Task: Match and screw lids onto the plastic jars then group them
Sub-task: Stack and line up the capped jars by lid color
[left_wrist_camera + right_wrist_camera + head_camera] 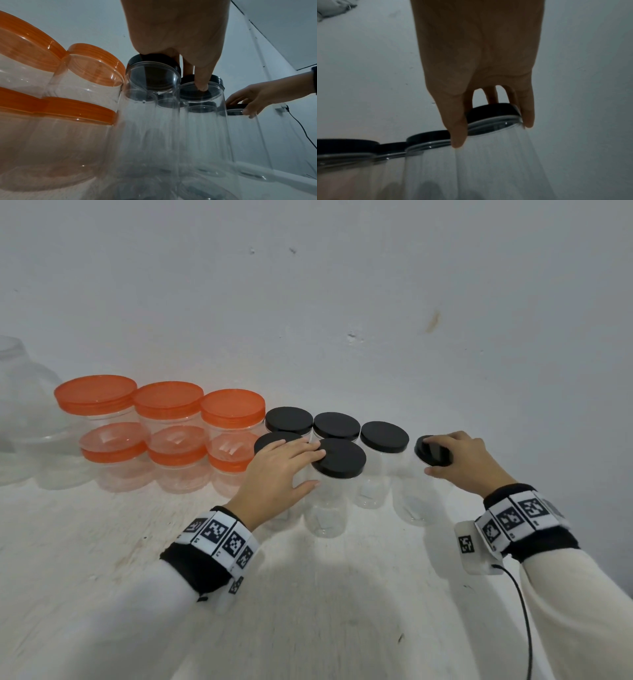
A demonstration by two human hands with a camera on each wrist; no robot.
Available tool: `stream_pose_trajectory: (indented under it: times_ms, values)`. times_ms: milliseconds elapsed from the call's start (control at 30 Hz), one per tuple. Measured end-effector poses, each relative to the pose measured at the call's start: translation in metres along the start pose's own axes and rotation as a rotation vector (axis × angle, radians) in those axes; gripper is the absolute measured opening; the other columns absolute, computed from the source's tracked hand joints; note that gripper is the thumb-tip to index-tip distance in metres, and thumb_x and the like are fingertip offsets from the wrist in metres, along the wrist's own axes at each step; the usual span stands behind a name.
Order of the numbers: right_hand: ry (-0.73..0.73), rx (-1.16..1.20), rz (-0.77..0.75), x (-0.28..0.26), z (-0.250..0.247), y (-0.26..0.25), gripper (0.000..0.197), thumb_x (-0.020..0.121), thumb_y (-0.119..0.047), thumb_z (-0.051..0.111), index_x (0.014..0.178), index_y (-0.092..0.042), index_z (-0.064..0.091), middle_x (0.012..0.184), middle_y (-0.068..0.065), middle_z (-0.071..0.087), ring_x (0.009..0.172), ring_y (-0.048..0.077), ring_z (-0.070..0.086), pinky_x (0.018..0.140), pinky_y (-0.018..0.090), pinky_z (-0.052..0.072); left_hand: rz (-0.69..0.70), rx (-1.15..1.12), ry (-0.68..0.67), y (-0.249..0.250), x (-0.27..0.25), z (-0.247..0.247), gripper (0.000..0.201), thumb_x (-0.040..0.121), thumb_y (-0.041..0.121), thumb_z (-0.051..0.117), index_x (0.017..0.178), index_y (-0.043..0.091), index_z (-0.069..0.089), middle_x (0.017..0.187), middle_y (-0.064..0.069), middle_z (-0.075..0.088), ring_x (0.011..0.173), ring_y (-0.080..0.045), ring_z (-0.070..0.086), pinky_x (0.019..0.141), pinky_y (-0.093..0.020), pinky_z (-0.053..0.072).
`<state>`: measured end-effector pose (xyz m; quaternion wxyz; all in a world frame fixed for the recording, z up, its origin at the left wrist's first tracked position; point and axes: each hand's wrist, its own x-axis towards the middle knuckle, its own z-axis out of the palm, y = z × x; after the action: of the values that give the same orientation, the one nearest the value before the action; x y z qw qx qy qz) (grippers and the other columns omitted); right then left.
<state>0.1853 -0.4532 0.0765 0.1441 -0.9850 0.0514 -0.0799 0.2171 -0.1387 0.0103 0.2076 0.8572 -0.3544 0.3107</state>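
Note:
Several clear jars with orange lids (168,400) stand stacked in two layers on the left. To their right is a cluster of clear jars with black lids (384,436). My left hand (310,469) lies with straight fingers over the front jars' black lids (342,458), thumb against a jar's side; in the left wrist view one of its fingers (202,83) touches a lid rim. My right hand (427,456) grips the black lid (438,453) on the rightmost clear jar (416,498), which stands a little apart from the cluster. In the right wrist view, fingers (458,132) curl round that lid (493,111).
The jars stand on a white table (342,594) close to a white wall (342,302). Clear plastic containers (30,419) are piled at the far left. A black cable (524,611) trails from my right wrist.

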Motion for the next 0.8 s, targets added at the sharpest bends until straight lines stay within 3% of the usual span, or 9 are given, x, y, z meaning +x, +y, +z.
stream_pose_trajectory:
  times_ms: [167,300,500,800]
  values:
    - [-0.019,0.068,-0.105,-0.031,-0.004,-0.006,0.056,0.074,-0.023,0.076,0.126,-0.027,0.054,0.121,-0.001,0.045,0.115,0.025,0.037,0.094,0.032,0.037,-0.010,-0.001,0.004,0.002,0.000,0.000,0.050,0.082,0.048,0.045,0.119,0.019,0.063,0.123,0.003,0.063,0.117,-0.016,0.057,0.101,-0.035,0.034]
    - [-0.019,0.126,-0.255,-0.047,0.004,-0.018,0.056,0.071,-0.021,0.080,0.123,-0.022,0.058,0.118,-0.011,0.042,0.111,0.014,0.038,0.089,0.021,0.030,-0.014,-0.004,0.014,0.004,0.001,0.000,0.048,0.083,0.047,0.045,0.117,0.019,0.064,0.122,0.003,0.064,0.116,-0.016,0.058,0.100,-0.037,0.037]
    - [0.085,0.219,-0.351,-0.044,0.025,-0.026,0.048,0.071,-0.016,0.081,0.116,-0.013,0.063,0.123,0.002,0.049,0.111,0.019,0.048,0.089,0.020,0.033,-0.013,-0.015,0.052,0.004,0.001,0.002,0.043,0.082,0.041,0.047,0.112,0.017,0.067,0.118,0.003,0.066,0.111,-0.016,0.060,0.096,-0.038,0.043]
    - [0.164,0.242,-0.374,-0.035,0.039,-0.031,0.046,0.073,-0.016,0.079,0.115,-0.010,0.063,0.122,0.003,0.047,0.110,0.021,0.048,0.093,0.024,0.037,-0.015,0.010,0.066,0.005,0.002,0.003,0.041,0.082,0.040,0.047,0.110,0.019,0.068,0.117,0.004,0.066,0.110,-0.014,0.061,0.096,-0.036,0.043]
